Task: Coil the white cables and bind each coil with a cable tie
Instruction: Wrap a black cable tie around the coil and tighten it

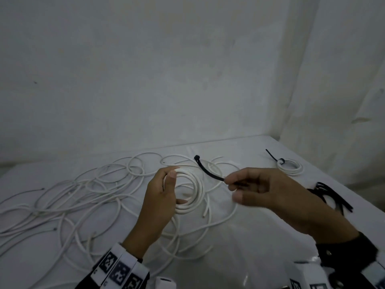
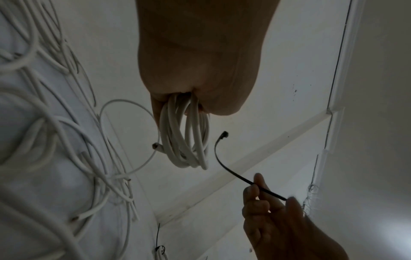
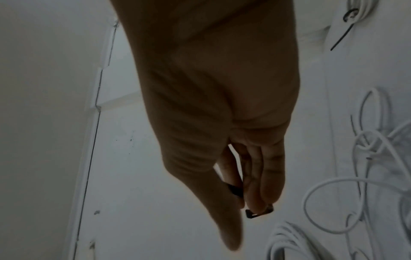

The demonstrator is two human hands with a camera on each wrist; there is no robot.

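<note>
Fingers of left hand (image 1: 160,197) curled round white coil (image 1: 190,192), right hand (image 1: 262,190) pinching curved black cable tie (image 1: 208,171)

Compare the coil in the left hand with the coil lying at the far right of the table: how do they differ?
The held coil is gripped by the left hand above the table; the far coil lies flat on the table. The far coil is bound by a black cable tie whose tail sticks out; the held coil has none, its black cable tie pinched in the right hand beside it. Both are white cable wound in round loops.
</note>
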